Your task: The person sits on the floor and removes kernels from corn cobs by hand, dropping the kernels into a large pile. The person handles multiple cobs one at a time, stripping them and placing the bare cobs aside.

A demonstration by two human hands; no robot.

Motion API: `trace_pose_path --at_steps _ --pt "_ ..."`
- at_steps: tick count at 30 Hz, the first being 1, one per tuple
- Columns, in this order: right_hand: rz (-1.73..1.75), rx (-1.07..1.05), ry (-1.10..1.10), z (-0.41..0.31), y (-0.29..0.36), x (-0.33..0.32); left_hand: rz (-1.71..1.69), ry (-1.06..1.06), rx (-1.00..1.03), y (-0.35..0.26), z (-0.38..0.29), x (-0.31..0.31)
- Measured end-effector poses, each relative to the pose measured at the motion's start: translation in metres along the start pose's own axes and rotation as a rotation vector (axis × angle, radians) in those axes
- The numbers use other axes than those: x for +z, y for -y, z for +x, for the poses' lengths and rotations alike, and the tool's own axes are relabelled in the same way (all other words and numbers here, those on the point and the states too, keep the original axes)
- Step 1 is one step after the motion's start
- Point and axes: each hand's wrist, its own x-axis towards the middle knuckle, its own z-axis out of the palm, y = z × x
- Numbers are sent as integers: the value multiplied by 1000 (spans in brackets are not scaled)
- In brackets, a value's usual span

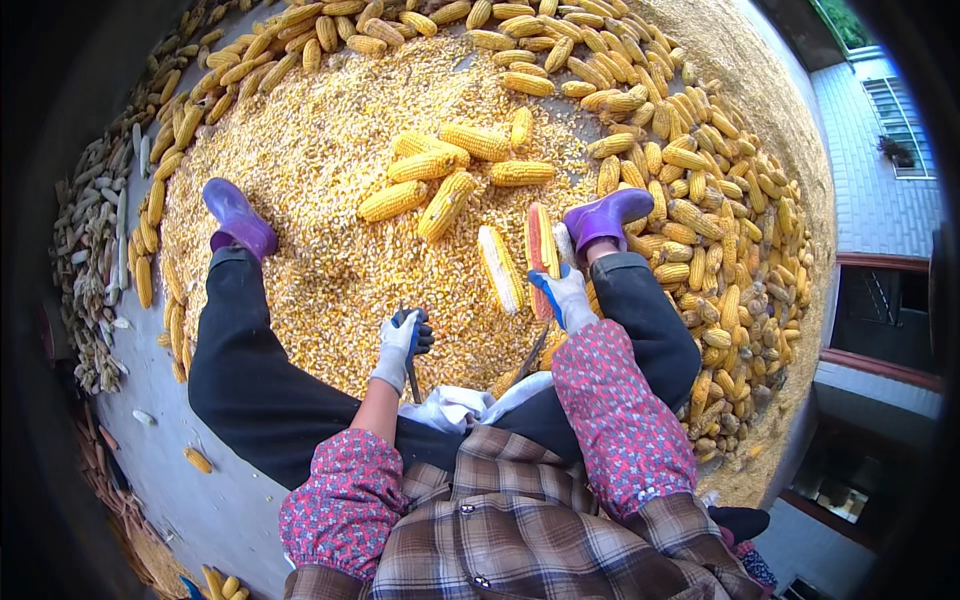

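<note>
My left hand (403, 341), in a white and blue work glove, is closed around a thin dark rod-like tool (414, 386) above loose corn kernels (315, 195). The tool's exact kind is unclear. In my gloved right hand (566, 296) is a partly shelled corn cob (541, 232), upright in the view, with a bare reddish side and yellow kernels left on its right. Just left of it lies a cob with a pale stripped strip (498, 262). Several full ears of corn (442, 214) rest on the kernels farther ahead. White cloth (450, 409) covers part of my lap.
Purple boots (236, 217) stand on either side of the kernels. A large heap of corn ears (697, 217) curves around the right. Stripped cobs and husks (90, 262) lie left beyond the concrete floor (165, 457). A tiled building (862, 157) borders the right.
</note>
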Motion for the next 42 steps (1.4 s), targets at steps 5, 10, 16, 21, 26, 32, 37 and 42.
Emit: trace_pose_path --at_steps 5,10,16,21,26,32,37,42 --pt "-599 21 104 70 -76 22 47 38 4 -6 -6 8" --pt "-726 145 219 67 -77 28 76 -4 10 -3 -3 3" --pt "-793 164 203 61 -48 10 98 45 -1 -4 -1 10" --pt "-843 75 93 66 -8 19 76 -2 24 -4 -8 13" --pt "-878 -15 60 88 20 41 -23 19 39 8 -2 5" --pt "-817 -254 2 108 78 46 -40 15 67 22 9 8" --pt "-716 -339 68 139 122 59 -13 -98 108 5 -12 23" --pt "-752 -371 -55 164 150 66 -109 -26 99 14 -11 15"
